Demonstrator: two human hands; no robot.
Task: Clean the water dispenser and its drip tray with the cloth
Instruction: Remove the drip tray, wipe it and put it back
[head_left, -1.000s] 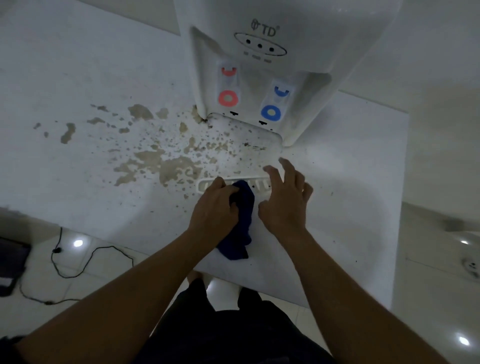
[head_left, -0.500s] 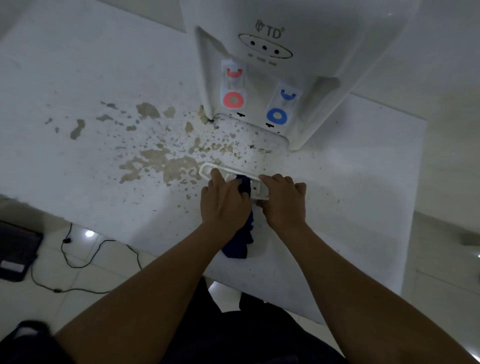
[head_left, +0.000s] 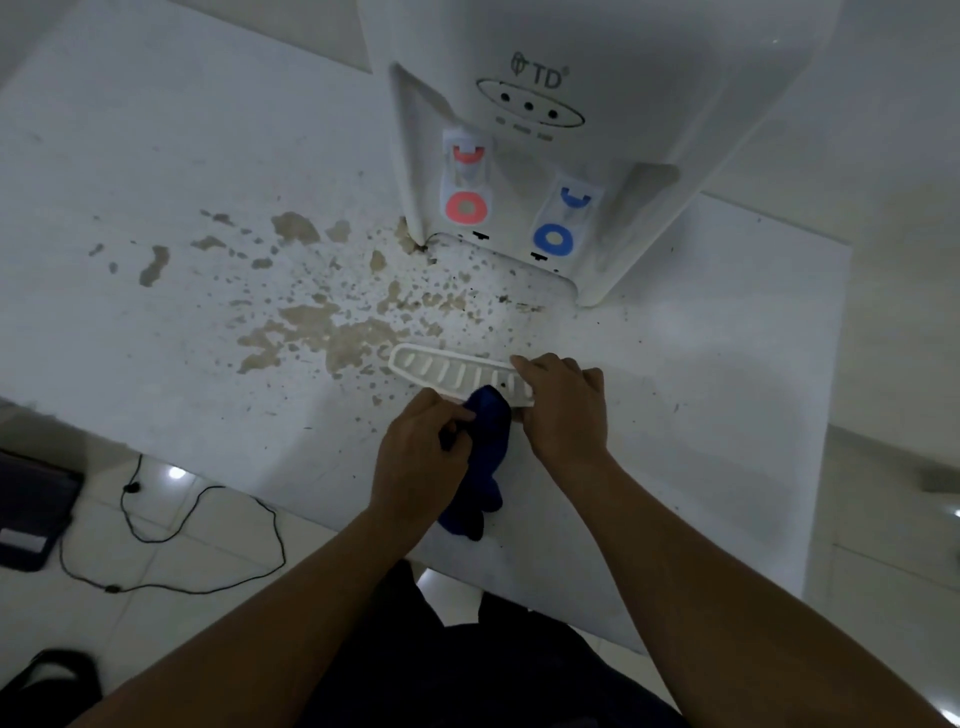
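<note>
"TD" dispenser (head_left: 597, 104) – left hand (head_left: 421, 457) grips cloth (head_left: 483, 431), right hand (head_left: 563, 405) grips drip tray (head_left: 447, 369).

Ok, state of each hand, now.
Left hand: grips the blue cloth.
Right hand: holds the right end of the drip tray.

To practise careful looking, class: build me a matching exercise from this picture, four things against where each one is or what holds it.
Things
1. cloth
2. drip tray
3. red tap
4. cable

Places
A. on the floor
B. on the dispenser front
C. gripped by the left hand
D. on the stained counter, its end held by the right hand

Pairs: 1-C, 2-D, 3-B, 4-A
</note>
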